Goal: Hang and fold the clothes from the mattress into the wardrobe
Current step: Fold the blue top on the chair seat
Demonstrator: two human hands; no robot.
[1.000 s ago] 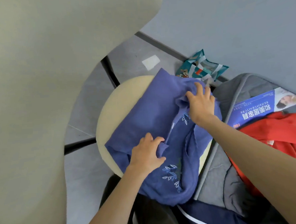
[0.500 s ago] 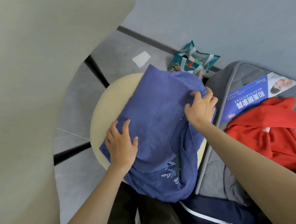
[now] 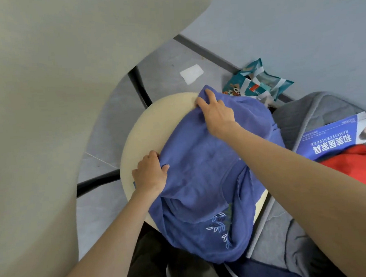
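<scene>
Status: folding in progress, judged to be early in the task. The blue garment (image 3: 211,175) lies on a round stool seat (image 3: 156,122) under both hands, part-folded, with its embroidered hem hanging off the seat edge toward the person.

Left hand (image 3: 150,174): fingers curled under the near-left edge of the blue garment, thumb on top; it pinches that edge. Right hand (image 3: 216,113): placed beyond the left hand, fingers bent over the far corner of the same garment; it grips the cloth there.

Remaining, as far as visible: the fold is not finished; a red garment (image 3: 353,167) lies on the grey mattress (image 3: 304,115) to the right of the right forearm, beside a blue leaflet (image 3: 330,139); a navy garment (image 3: 259,270) lies below the forearms. No item visible is hung or stored.

Not determinable: the wardrobe is out of view; the left fingertips are hidden under the cloth; the red and navy garments are cut off by the frame edge; a large pale surface (image 3: 48,103) left of the left hand cannot be identified; a snack packet (image 3: 257,83) lies beyond the right hand.
</scene>
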